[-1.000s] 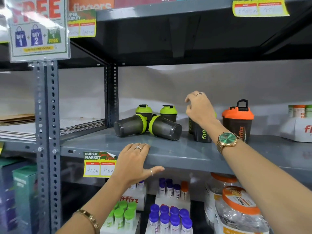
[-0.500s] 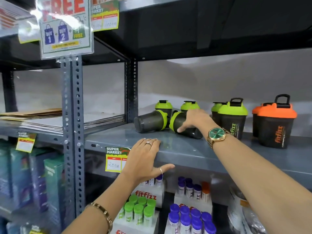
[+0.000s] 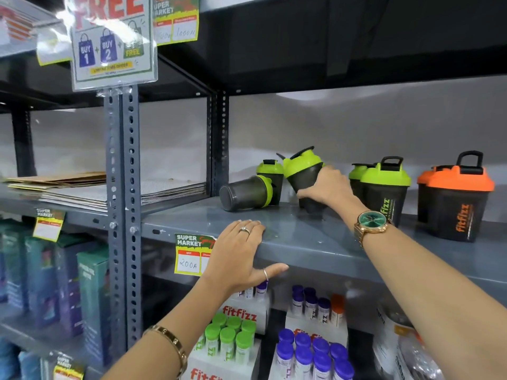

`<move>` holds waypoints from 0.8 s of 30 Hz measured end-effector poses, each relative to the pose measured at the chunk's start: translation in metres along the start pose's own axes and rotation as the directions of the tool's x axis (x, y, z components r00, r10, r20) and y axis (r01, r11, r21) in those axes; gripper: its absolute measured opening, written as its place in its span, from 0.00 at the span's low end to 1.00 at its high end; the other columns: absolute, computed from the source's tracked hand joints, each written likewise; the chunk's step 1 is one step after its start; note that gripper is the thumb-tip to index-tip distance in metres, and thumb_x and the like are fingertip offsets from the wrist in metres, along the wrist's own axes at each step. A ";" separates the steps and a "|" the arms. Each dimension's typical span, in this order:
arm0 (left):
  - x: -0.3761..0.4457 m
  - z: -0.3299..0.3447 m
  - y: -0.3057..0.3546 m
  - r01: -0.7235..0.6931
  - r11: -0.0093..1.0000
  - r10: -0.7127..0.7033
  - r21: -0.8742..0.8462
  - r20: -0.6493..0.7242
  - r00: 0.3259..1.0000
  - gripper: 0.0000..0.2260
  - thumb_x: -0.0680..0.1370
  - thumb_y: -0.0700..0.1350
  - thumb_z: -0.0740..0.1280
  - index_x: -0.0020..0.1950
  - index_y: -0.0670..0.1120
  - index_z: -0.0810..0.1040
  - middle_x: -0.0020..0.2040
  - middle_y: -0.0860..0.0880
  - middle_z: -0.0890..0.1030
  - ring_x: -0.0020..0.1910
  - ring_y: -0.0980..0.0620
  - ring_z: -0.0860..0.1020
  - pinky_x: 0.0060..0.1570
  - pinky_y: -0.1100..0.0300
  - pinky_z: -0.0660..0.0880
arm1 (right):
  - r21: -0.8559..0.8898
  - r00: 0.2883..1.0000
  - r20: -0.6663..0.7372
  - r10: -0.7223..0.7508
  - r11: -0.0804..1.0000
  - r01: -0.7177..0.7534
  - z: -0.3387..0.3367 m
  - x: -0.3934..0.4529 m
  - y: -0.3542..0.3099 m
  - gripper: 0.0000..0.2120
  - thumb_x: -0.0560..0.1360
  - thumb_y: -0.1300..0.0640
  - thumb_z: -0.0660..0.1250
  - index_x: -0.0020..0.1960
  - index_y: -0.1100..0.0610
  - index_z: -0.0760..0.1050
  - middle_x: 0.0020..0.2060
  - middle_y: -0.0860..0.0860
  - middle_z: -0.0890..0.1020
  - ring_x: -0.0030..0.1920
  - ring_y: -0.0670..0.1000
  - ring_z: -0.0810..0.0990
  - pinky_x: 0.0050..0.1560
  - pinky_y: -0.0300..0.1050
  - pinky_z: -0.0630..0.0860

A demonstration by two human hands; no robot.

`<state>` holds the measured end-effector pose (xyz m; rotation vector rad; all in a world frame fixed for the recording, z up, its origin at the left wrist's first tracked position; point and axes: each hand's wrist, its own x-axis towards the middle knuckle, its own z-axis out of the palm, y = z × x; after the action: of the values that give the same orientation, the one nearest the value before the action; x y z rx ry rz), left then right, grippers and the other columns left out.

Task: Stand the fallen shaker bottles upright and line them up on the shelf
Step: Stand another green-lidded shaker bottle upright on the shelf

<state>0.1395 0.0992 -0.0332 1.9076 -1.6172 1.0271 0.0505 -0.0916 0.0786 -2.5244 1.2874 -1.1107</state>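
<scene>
Head view of a grey metal shelf (image 3: 301,237) in a shop. The right hand (image 3: 327,187) wraps its fingers around the dark body of a green-lidded shaker bottle (image 3: 304,171), which is tilted with its lid toward 11 o'clock; whether its base touches the shelf cannot be told. At 9 o'clock from this bottle a second green-lidded shaker, the fallen bottle (image 3: 245,192), lies on its side on the shelf, base toward the viewer and to the left. Directly behind it an upright green-lidded bottle (image 3: 270,171) stands near the back wall. At 3 o'clock from the held bottle, two upright green-lidded bottles (image 3: 384,185) stand one behind the other; further along at 3 o'clock stand the orange-lidded shakers (image 3: 454,198), also upright.

The left hand (image 3: 241,253) lies flat over the front edge of the shelf, fingers extended on the top surface and thumb below the lip, gripping nothing but the edge. It partly covers a price tag (image 3: 192,253) fixed to the shelf front. A wristwatch (image 3: 370,220) is worn on the right wrist. At 6 o'clock, on the lower shelf, sit boxes of small tubes (image 3: 227,338) with green and purple caps.
</scene>
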 end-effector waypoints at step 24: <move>-0.004 0.002 0.002 0.026 1.000 -0.027 -0.014 -0.009 1.000 0.36 0.68 0.68 0.62 0.59 0.38 0.75 0.58 0.41 0.80 0.60 0.43 0.76 0.63 0.51 0.68 | -0.238 0.939 -0.337 -0.075 0.971 -0.008 -0.008 0.007 -0.037 0.41 0.67 0.32 0.64 0.64 0.66 0.69 0.61 0.62 0.73 0.59 0.62 0.72 0.54 0.54 0.71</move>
<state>0.1383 0.1001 -0.0376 1.9079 -1.5858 1.0102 0.0728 -0.0713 0.1025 -2.6058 1.5470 -1.5494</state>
